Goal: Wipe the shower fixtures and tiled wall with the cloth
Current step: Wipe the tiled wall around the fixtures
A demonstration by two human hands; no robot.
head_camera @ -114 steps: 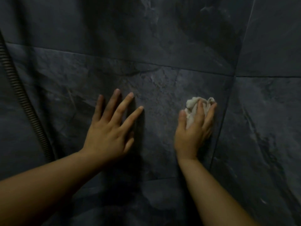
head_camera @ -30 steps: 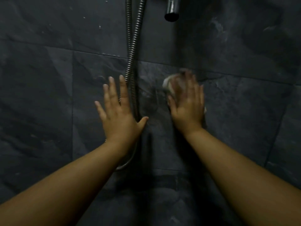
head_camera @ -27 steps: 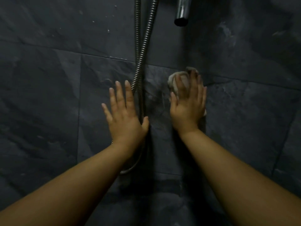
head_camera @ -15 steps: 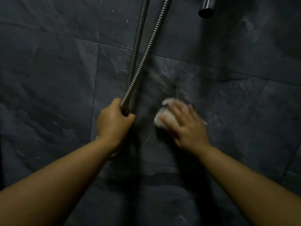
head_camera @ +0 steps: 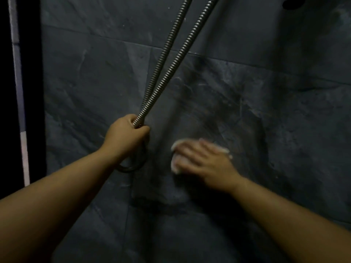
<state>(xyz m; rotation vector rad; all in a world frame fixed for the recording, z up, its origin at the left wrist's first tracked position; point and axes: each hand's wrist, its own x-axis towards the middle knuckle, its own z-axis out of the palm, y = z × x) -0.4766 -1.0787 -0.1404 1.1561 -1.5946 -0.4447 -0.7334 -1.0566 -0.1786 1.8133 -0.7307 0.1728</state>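
Dim shot, so take the fine detail with a grain of salt. Left hand (head_camera: 127, 134) sits a bit left of centre, clenched in a fist around the metal shower hose (head_camera: 175, 59). Both ribbed strands are bunched together in the grasp and run from the fist up toward 1 o'clock, spreading apart until they leave the top edge. The bottom of the hose loop (head_camera: 131, 169) pokes out under that fist at about 6 o'clock from it, close against the tiled wall (head_camera: 266, 111). Right hand (head_camera: 207, 162) is at roughly 4 o'clock from the fist, well clear of the hose. It's motion-blurred, but the fingers (head_camera: 191, 150) look stretched out flat and point toward 10 o'clock, pressing the white cloth (head_camera: 175, 160) onto the dark slate-look tile. The cloth is crumpled under the palm and fingers, and pale bits show past the fingertips at the hand's 9 o'clock side and a sliver at its 1 o'clock side. Up in the 1 o'clock corner of the view there's the dark round end of a fixture (head_camera: 291, 1), mostly cut off by the edge. Over at 9 o'clock the tile ends at a black band with a pale vertical strip (head_camera: 19, 92) beside it; I can't tell what that is.
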